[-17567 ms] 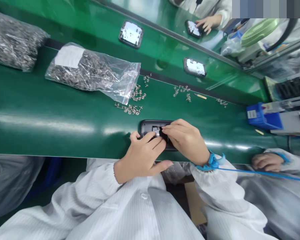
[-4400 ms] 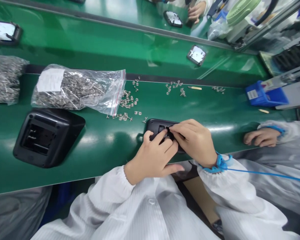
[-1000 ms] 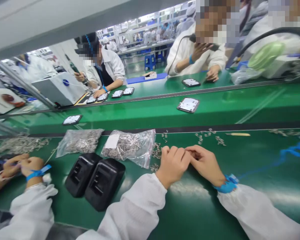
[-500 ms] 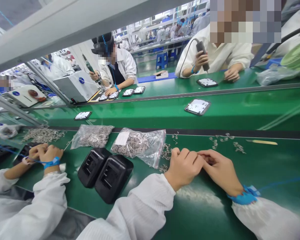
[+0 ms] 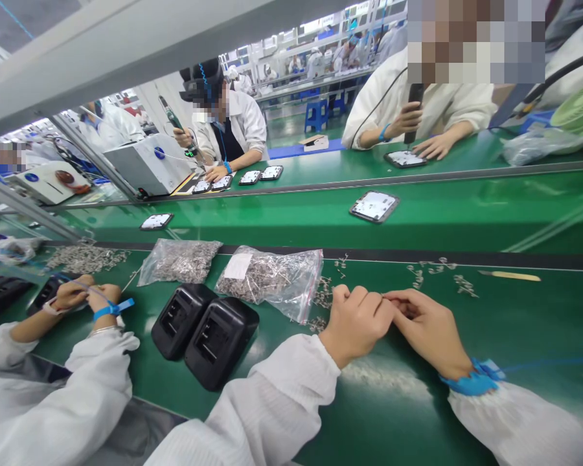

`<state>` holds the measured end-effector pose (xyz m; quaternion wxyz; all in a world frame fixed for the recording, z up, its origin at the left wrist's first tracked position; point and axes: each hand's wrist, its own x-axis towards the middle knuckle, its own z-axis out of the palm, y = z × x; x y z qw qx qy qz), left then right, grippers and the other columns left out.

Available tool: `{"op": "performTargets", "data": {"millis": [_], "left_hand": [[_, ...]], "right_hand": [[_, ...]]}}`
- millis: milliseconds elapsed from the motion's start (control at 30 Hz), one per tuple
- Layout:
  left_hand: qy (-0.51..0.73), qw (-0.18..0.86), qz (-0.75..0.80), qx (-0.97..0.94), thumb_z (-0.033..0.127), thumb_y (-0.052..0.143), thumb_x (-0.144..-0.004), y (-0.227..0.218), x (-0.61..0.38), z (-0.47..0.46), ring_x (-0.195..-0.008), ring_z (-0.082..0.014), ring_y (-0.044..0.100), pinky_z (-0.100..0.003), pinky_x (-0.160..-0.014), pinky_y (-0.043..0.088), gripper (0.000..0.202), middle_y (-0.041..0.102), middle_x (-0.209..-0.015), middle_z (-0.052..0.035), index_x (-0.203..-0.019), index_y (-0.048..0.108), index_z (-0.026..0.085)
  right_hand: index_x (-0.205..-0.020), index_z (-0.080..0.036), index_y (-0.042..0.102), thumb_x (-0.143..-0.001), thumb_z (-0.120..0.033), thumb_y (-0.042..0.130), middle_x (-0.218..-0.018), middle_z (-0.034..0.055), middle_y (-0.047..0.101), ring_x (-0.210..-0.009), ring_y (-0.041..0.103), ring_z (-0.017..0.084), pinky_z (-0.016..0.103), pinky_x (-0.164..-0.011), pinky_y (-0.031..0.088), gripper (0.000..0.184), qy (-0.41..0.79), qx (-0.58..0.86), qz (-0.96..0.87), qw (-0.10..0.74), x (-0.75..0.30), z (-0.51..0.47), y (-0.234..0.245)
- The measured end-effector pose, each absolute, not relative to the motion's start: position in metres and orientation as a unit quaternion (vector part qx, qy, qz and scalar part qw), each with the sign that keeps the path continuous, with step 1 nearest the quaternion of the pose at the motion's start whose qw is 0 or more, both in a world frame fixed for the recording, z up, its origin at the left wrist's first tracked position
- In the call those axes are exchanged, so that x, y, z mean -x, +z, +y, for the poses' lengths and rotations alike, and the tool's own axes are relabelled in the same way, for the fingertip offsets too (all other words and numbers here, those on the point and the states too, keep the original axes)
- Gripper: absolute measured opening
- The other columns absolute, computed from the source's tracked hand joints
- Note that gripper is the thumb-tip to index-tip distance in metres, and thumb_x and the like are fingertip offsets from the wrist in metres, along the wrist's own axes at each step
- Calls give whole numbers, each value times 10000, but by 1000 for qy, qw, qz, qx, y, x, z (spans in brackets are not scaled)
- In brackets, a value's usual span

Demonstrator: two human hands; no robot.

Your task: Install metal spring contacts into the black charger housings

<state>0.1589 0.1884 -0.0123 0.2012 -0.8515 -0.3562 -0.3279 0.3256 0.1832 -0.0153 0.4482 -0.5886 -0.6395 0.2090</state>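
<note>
Over the green bench, my left hand [image 5: 359, 323] is closed, its fingers curled and meeting those of my right hand [image 5: 430, 330]. My right hand is pinched too, with a blue strap [image 5: 476, 380] round its wrist. Whatever lies between the fingertips is hidden or too small to name. Close to my left hand are small metal pieces [image 5: 323, 294] beside a clear bag of metal parts [image 5: 267, 278]. Two black charger-like cradles [image 5: 216, 340] stand left of my left forearm. More metal pieces [image 5: 464, 285] lie scattered beyond my right hand.
A second bag of metal parts [image 5: 181, 260] and a loose pile [image 5: 88, 257] lie to the left, near a neighbour's hands [image 5: 90, 298]. A thin yellow-handled tool [image 5: 512, 276] rests at the right. Behind runs a green conveyor [image 5: 272, 223] carrying flat panels [image 5: 375, 206]; co-workers sit opposite.
My hands stay nearly in place, fingertips together. The panels on the conveyor have shifted slightly left. Opposite, a co-worker's driver has moved right over a panel, and that person's other hand now touches it.
</note>
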Motion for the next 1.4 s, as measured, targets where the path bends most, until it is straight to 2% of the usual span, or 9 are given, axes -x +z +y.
{"op": "performTargets", "data": {"millis": [200, 500, 833, 933, 1033, 1100, 1200, 1400], "left_hand": [[-340, 192, -359, 847, 85, 610, -904, -9, -160, 187, -774, -174, 471, -376, -730, 202, 112, 575, -792, -18, -840, 596, 176], [-328, 181, -374, 849, 129, 608, -945, -13, -159, 188, -803, -173, 503, -393, -745, 222, 83, 627, -841, -32, -888, 633, 183], [-331, 181, -396, 837, 118, 595, -936, -13, -160, 189, -802, -192, 482, -398, -742, 218, 81, 603, -819, -34, -885, 577, 178], [-328, 175, -413, 832, 108, 592, -938, -15, -161, 189, -804, -190, 487, -403, -750, 224, 110, 613, -806, -35, -861, 563, 181], [-340, 148, -426, 825, 116, 590, -953, -17, -162, 189, -822, -183, 518, -406, -768, 230, 98, 653, -833, -35, -882, 573, 182], [-361, 122, -433, 817, 144, 585, -974, -18, -163, 190, -825, -176, 541, -402, -773, 230, 80, 686, -860, -25, -906, 589, 185], [-397, 92, -446, 797, 158, 591, -977, -17, -164, 193, -803, -159, 570, -396, -778, 233, 90, 721, -859, -6, -897, 616, 192], [-457, 49, -430, 778, 113, 627, -917, -12, -166, 197, -775, -140, 594, -402, -793, 246, 113, 734, -823, 27, -844, 625, 200]], "right_hand": [[-798, -232, 743, -830, -448, 618, -725, 43, 711, -573, 625, 177, 319, -574, 515, 251, 212, 584, -644, 446, -324, 183, -12], [-787, -227, 726, -860, -439, 625, -707, 37, 692, -570, 607, 169, 315, -563, 495, 246, 207, 582, -640, 457, -322, 182, -10], [-797, -219, 713, -878, -419, 647, -715, 35, 672, -585, 594, 164, 323, -583, 491, 226, 214, 581, -639, 456, -324, 182, -14], [-799, -217, 695, -901, -423, 636, -744, 43, 668, -615, 593, 168, 328, -601, 496, 237, 220, 573, -641, 460, -324, 182, -15], [-801, -214, 669, -919, -438, 631, -875, 76, 712, -737, 647, 191, 336, -678, 530, 255, 245, 557, -637, 473, -325, 184, -17], [-813, -213, 654, -913, -481, 662, -957, 94, 739, -813, 686, 208, 345, -732, 560, 286, 294, 541, -618, 488, -325, 185, -20], [-823, -212, 675, -852, -534, 760, -933, 91, 748, -830, 711, 217, 349, -760, 593, 335, 359, 508, -589, 516, -327, 187, -25], [-761, -227, 736, -775, -444, 874, -900, 70, 753, -853, 727, 197, 312, -790, 612, 257, 384, 446, -581, 563, -332, 189, -25]]}}
